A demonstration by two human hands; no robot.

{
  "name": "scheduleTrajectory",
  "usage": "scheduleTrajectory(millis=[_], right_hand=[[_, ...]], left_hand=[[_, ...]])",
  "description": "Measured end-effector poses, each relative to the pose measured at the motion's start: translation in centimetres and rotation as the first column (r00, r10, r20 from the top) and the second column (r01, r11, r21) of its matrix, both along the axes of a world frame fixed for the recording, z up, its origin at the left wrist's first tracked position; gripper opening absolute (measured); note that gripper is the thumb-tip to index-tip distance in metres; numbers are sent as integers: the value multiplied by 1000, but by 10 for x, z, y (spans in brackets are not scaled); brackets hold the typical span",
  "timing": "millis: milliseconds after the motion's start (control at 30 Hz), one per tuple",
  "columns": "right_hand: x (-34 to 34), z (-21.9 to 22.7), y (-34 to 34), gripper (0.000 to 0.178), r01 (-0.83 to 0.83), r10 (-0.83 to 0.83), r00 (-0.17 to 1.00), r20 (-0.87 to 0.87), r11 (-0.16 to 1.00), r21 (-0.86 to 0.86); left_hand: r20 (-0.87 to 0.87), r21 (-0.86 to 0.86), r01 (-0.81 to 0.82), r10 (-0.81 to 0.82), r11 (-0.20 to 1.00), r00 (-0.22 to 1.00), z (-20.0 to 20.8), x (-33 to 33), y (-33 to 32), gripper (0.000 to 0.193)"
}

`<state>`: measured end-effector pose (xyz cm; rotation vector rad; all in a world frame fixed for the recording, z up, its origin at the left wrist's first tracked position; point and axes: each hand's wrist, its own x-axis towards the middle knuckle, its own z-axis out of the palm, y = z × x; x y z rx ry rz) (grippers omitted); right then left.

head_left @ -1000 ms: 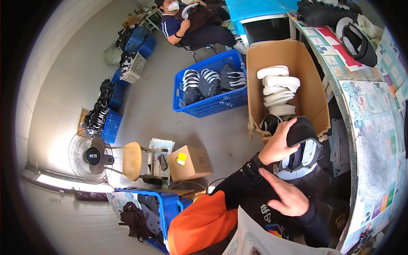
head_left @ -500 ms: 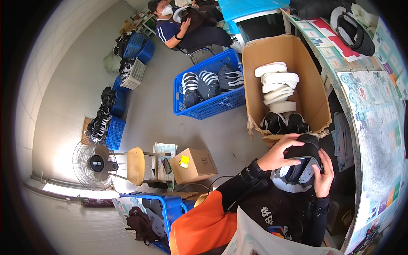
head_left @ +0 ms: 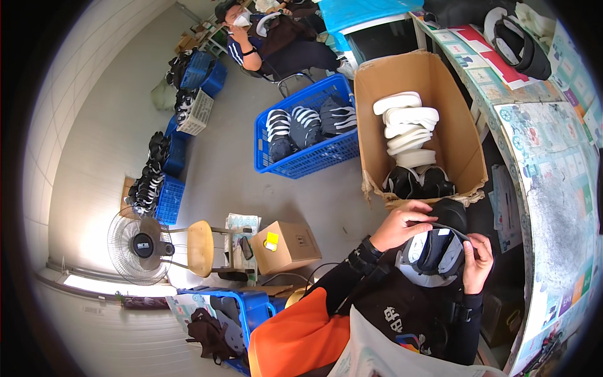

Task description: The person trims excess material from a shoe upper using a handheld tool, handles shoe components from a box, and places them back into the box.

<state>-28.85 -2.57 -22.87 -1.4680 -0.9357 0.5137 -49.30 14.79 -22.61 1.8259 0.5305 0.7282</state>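
In front of my body at the lower right is a black-and-grey helmet [head_left: 422, 271], its padded inside turned upward. A dark rounded peak or cover [head_left: 450, 215] extends from its far side; how the two join is hard to make out. My left hand [head_left: 405, 225] is closed on the far left of the rim, thumb and fingertips pinching the dark edge. On the right side, my right hand [head_left: 477, 259] grips the same rim, its thumb inside and fingers curled around the outside.
Beyond my hands stands an open cardboard box [head_left: 419, 63] with white curved pieces [head_left: 411, 119] and black ones. Left of it, a blue basket [head_left: 308, 164] holds striped helmets [head_left: 306, 124]. A covered workbench [head_left: 540, 151] runs along the right. A fan [head_left: 139, 244] stands left; a co-worker [head_left: 251, 56] sits far off.
The helmet has tilted, showing more of its lining. My left hand has shifted slightly left and down along the rim. The co-worker has raised a hand to the mask.
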Motion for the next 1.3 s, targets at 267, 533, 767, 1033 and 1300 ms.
scheduleTrajectory(millis=[267,533,767,1033,1300], right_hand=[[21,-23,-11,6,-67,-10,878,-478,987,-144],[18,-18,-4,15,-84,25,667,-745,996,-41],[19,-22,-12,15,-54,17,674,-739,998,-27],[35,-27,-13,10,-112,81,817,-571,993,-19],[8,128,-12,40,-48,73,980,185,989,-138]], left_hand=[[-154,-141,-270,248,952,956,14,17,-22,24],[-128,-502,-13,-59,865,990,10,7,-6,21],[-90,-589,156,-257,793,962,1,-8,-4,13],[51,-618,271,-306,738,951,-2,2,-7,13],[43,-510,289,-312,810,949,4,8,-11,19]])
